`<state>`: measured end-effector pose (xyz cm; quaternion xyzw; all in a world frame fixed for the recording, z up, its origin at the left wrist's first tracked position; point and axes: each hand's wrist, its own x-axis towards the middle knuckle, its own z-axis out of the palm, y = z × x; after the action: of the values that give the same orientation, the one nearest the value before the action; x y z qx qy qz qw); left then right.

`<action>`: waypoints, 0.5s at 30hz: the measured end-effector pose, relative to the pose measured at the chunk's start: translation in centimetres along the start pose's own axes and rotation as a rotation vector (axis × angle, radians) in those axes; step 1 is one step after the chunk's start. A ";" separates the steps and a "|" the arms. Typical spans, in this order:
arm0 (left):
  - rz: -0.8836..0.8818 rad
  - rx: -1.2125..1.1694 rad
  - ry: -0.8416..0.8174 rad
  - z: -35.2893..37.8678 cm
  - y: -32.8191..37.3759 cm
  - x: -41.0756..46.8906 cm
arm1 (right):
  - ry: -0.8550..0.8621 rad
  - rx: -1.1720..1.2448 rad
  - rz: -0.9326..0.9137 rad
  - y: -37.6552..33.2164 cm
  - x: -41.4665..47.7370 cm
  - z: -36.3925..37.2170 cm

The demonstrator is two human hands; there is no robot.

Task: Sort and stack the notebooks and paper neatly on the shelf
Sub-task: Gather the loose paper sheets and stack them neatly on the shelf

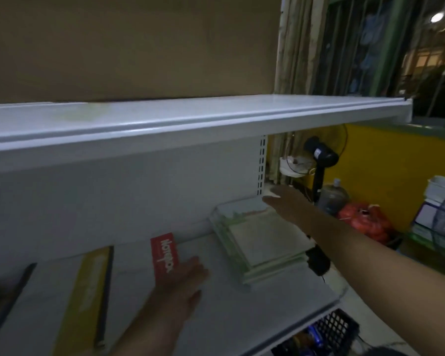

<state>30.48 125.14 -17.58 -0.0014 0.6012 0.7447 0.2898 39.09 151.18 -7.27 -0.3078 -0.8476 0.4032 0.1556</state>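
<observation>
Head view, one moment in the sorting of a shelf [242, 317]. I judge the task partly done.

Done, as far as I can see: a stack of pale green-and-white notebooks [262, 242] lies flat at the right end of the shelf, its far edge near the back wall. Its edges are roughly but not perfectly flush, and the lower books step out towards the near left.

Left to do: three items lie singly, well apart from each other and from the stack. These are a red notebook [163, 255] at the middle, a yellow notebook [88, 291] to its left, and a dark flat item [8, 291] at the far left, too blurred for me to identify. All three sit at a slant to the shelf edge. I see no loose paper.

My left hand [183, 286] lies over the near end of the red notebook, fingers straight and together, gripping nothing. My right hand [288, 204] reaches across the stack to its far right corner, fingers straight and close together, also holding nothing. Whether its fingertips touch the stack or the wall I cannot tell.

The upper shelf [190, 119] carries nothing that I can see.

My reading of the step in hand is squaring the stack before the red notebook joins it.
</observation>
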 end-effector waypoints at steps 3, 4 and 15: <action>-0.005 0.169 -0.185 7.6 -0.4 -1.4 | -0.266 0.073 0.328 5.0 2.1 -0.7; -0.017 0.156 -0.141 9.6 -0.8 0.0 | -0.318 0.177 0.355 6.2 2.3 -0.3; -0.134 0.163 0.052 15.1 0.4 2.9 | -0.343 0.363 0.204 9.8 4.4 1.4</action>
<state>33.13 139.85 -14.06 -0.0375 0.6659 0.6718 0.3223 38.93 157.97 -15.75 -0.2857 -0.7400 0.6085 0.0208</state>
